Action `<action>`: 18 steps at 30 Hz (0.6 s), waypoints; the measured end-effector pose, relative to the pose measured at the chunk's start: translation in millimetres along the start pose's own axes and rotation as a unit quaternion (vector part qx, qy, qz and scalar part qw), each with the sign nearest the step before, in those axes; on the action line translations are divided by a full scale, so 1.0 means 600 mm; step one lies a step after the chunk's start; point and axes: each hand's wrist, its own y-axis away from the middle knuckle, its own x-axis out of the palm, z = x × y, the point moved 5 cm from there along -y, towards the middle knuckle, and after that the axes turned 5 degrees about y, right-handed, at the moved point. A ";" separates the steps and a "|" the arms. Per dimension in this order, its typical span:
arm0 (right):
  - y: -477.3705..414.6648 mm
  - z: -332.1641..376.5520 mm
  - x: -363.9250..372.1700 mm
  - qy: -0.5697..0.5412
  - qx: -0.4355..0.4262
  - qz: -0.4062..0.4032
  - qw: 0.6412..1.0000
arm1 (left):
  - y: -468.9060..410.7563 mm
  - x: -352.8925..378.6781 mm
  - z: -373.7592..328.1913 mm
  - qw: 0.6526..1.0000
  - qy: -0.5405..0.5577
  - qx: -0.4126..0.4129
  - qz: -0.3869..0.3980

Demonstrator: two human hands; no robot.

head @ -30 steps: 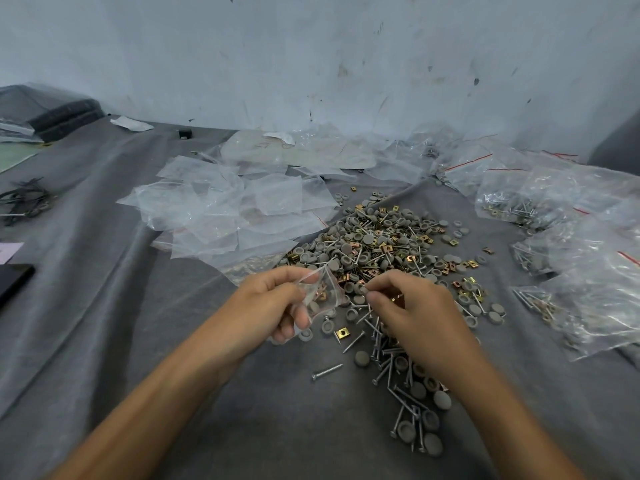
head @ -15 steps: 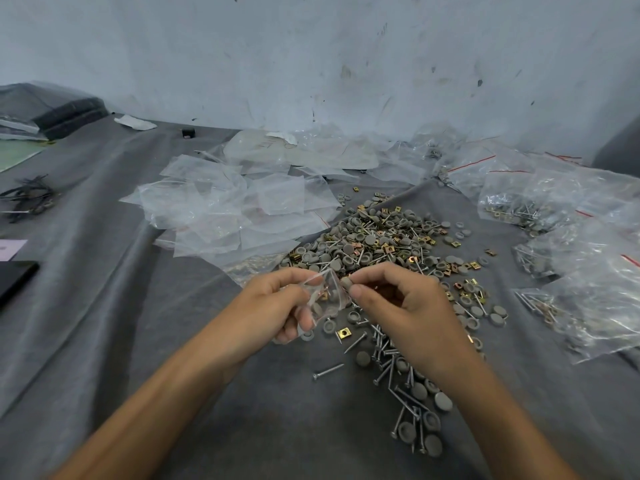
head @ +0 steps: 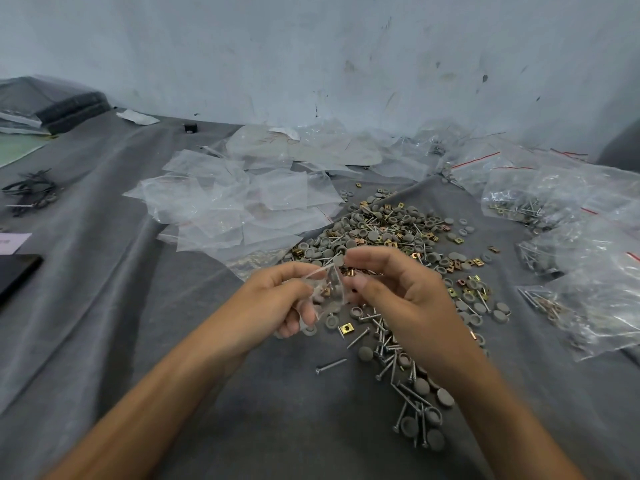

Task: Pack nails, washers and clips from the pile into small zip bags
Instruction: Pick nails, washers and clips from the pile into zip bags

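Observation:
My left hand (head: 273,303) pinches a small clear zip bag (head: 329,294) by its edge; a few brass clips and grey pieces show inside it. My right hand (head: 398,292) is just right of the bag, fingers curled, with a grey washer (head: 338,260) at its fingertips by the bag's mouth. Behind both hands lies the pile (head: 381,233) of grey washers, nails and brass clips on the grey cloth. More nails and washers (head: 412,386) trail toward me under my right forearm.
Empty zip bags (head: 242,206) are heaped at the back left of the pile. Filled bags (head: 588,244) lie along the right. A dark phone (head: 14,275) and black cables (head: 31,192) sit far left. The wall (head: 311,57) closes the back.
My right hand has lifted from the pile and brought a grey washer up to the bag's mouth. My left hand has raised the bag slightly.

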 end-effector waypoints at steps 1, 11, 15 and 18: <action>-0.001 0.001 -0.010 0.017 -0.002 -0.013 1.000 | 0.000 -0.002 0.000 1.000 0.006 0.002 -0.003; 0.020 -0.039 -0.019 0.440 0.057 0.233 0.865 | 0.003 -0.004 -0.003 1.000 0.018 0.010 -0.007; 0.018 -0.039 -0.014 0.436 0.052 0.237 0.866 | 0.004 -0.005 -0.004 1.000 0.006 0.012 -0.008; 0.014 -0.039 -0.022 0.394 0.053 0.187 0.899 | 0.003 -0.003 -0.003 0.999 -0.021 0.029 -0.013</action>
